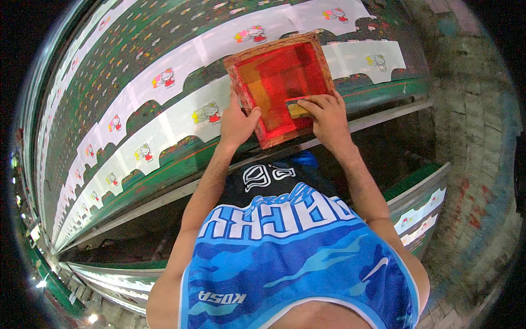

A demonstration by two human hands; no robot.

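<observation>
A screen printing frame (274, 45) with a worn, reddish wooden rim lies tilted over the white printed pieces on the long green table. Red ink (287, 71) coats much of its inside, with an amber patch of mesh on the left. My left hand (239, 122) is closed on the frame's near left side, thumb over the rim. In my right hand (331, 122) is a squeegee (298, 109) with a yellowish body, held inside the frame near its right side. What lies right under the frame is hidden.
Rows of white cut pieces (364, 60) with small cartoon prints run along the green table (131, 186). A pale rail (383, 115) edges its near side. Another table with printed pieces (422, 219) stands behind me, and a stained concrete floor (476, 164) lies to the right.
</observation>
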